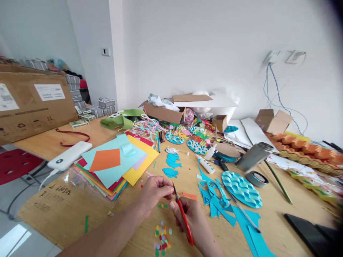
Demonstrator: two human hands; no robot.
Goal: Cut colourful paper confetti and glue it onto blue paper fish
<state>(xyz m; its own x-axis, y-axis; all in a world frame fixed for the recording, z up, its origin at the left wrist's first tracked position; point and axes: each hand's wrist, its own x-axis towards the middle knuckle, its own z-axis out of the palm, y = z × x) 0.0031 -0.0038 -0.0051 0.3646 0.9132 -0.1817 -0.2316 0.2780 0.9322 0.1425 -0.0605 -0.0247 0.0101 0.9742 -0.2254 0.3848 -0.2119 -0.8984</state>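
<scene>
My right hand point(193, 216) grips red-handled scissors point(184, 221), their dark blades pointing up and away from me. Close to the blade tips, my left hand point(155, 191) is closed in a pinch; what lies between its fingertips is too small to make out. An orange paper strip point(189, 195) shows just behind my right hand. Below the hands, many small coloured paper dots point(162, 237) are scattered on the table. Beyond them lie blue paper fish point(170, 172), and blue paper scraps point(214, 196) are heaped to the right.
At left are a stack of coloured paper point(107, 178) and a white power bank point(70, 155). To the right stand a glue bottle point(207, 165), a wavy blue oval point(241, 189), a tape roll point(257, 178), and a metal flask point(254, 157). Cardboard boxes point(163, 113) line the wall.
</scene>
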